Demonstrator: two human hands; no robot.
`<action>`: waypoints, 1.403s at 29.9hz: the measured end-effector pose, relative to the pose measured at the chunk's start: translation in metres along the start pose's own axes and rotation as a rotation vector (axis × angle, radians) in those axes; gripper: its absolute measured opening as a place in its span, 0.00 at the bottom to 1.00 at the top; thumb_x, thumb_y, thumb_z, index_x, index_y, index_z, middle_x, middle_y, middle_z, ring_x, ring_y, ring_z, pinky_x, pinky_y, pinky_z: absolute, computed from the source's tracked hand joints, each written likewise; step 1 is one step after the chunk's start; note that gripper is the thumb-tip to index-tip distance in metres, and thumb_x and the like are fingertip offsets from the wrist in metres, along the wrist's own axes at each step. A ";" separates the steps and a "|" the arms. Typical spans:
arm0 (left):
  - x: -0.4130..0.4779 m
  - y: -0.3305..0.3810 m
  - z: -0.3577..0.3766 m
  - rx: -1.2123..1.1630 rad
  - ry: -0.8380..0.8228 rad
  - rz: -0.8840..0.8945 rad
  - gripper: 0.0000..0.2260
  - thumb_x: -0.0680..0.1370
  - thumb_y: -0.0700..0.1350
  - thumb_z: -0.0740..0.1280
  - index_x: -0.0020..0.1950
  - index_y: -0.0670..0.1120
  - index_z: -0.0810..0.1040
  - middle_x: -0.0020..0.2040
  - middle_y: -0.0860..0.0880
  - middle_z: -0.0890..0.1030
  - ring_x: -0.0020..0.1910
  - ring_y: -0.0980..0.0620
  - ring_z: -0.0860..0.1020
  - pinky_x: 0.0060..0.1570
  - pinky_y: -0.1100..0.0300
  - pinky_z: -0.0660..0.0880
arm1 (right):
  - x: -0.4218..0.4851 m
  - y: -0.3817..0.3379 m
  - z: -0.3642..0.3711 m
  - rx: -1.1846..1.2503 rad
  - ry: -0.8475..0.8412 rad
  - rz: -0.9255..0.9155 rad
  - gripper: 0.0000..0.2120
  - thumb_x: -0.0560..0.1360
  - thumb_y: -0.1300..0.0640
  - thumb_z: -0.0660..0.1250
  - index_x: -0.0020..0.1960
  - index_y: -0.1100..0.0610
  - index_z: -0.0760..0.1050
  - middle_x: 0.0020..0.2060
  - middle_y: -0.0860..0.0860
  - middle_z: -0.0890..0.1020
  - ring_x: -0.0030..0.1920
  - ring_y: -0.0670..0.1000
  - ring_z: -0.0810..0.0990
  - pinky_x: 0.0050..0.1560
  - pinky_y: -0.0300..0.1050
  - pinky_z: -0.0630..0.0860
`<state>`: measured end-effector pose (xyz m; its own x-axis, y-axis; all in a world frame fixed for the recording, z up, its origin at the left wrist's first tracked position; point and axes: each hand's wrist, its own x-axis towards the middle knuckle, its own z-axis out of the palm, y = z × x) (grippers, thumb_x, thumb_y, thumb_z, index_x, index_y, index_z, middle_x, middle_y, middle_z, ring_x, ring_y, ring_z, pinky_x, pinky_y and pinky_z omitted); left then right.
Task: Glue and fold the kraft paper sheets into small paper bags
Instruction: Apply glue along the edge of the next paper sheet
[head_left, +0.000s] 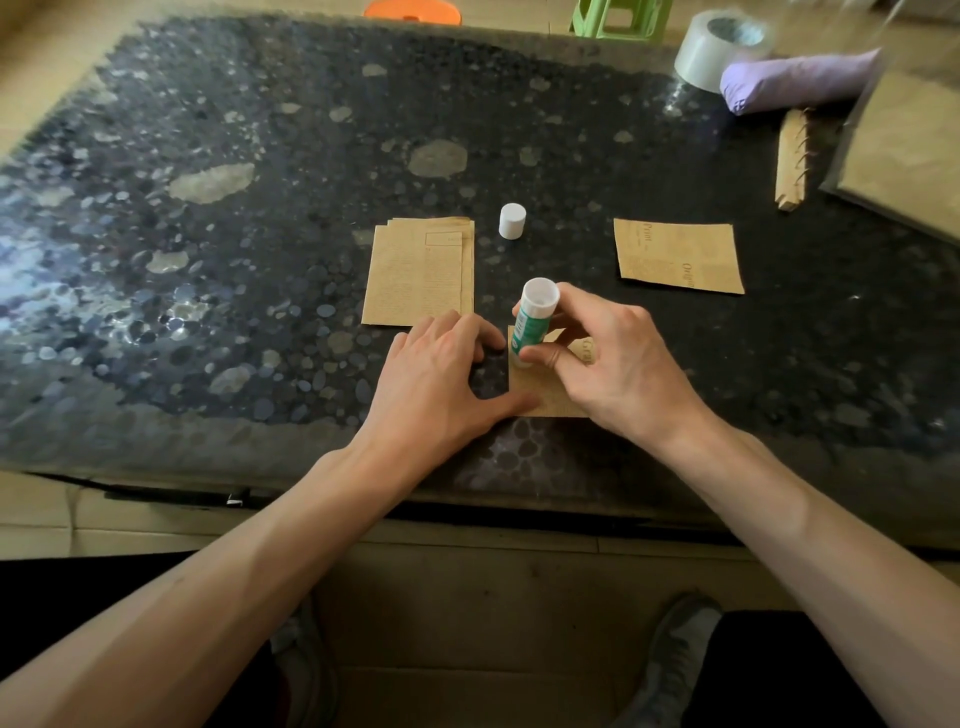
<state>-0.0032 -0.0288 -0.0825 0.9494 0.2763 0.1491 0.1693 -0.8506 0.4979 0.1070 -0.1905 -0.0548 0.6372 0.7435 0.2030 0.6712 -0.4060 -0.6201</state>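
Kraft sheet (555, 397) on pebbled table (260, 260); left hand (441, 379) spread, right hand (618, 358) around glue stick (532, 322).

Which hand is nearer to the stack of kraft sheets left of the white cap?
Left. The left hand has fingertips at the near edge of the stack; the right hand is further right, gripping the glue stick.

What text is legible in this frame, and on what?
"Print": right kraft sheet, at its far left corner, lettering turned sideways.
"Origin": same sheet, near its near edge; the word may run on.
"Gra": near kraft sheet; the rest is hidden by the right hand.
Glue stick: green label, print too blurred to read.
Stack of kraft sheets: fine print and a small box, too small to read.
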 end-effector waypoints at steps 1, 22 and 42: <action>0.000 0.000 0.000 0.000 -0.002 -0.002 0.27 0.68 0.71 0.68 0.58 0.54 0.76 0.47 0.58 0.74 0.50 0.55 0.74 0.54 0.54 0.72 | 0.000 0.000 0.001 -0.002 0.013 -0.002 0.16 0.77 0.55 0.76 0.63 0.56 0.79 0.55 0.48 0.85 0.55 0.47 0.83 0.58 0.44 0.79; 0.001 0.001 0.001 0.009 0.002 -0.019 0.27 0.68 0.70 0.70 0.58 0.56 0.76 0.47 0.58 0.73 0.50 0.57 0.72 0.53 0.56 0.70 | 0.021 0.005 0.012 -0.040 0.107 -0.013 0.14 0.78 0.58 0.74 0.62 0.57 0.78 0.54 0.49 0.85 0.54 0.47 0.83 0.56 0.44 0.80; 0.001 -0.001 0.002 0.014 0.002 -0.007 0.26 0.69 0.71 0.69 0.58 0.55 0.75 0.47 0.59 0.73 0.49 0.57 0.72 0.52 0.57 0.69 | -0.002 -0.004 -0.010 0.045 -0.071 0.008 0.14 0.75 0.48 0.78 0.57 0.51 0.79 0.48 0.41 0.83 0.50 0.41 0.81 0.50 0.31 0.75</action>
<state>-0.0017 -0.0288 -0.0840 0.9477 0.2829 0.1477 0.1793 -0.8549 0.4868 0.1073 -0.1955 -0.0456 0.6130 0.7767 0.1450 0.6476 -0.3888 -0.6554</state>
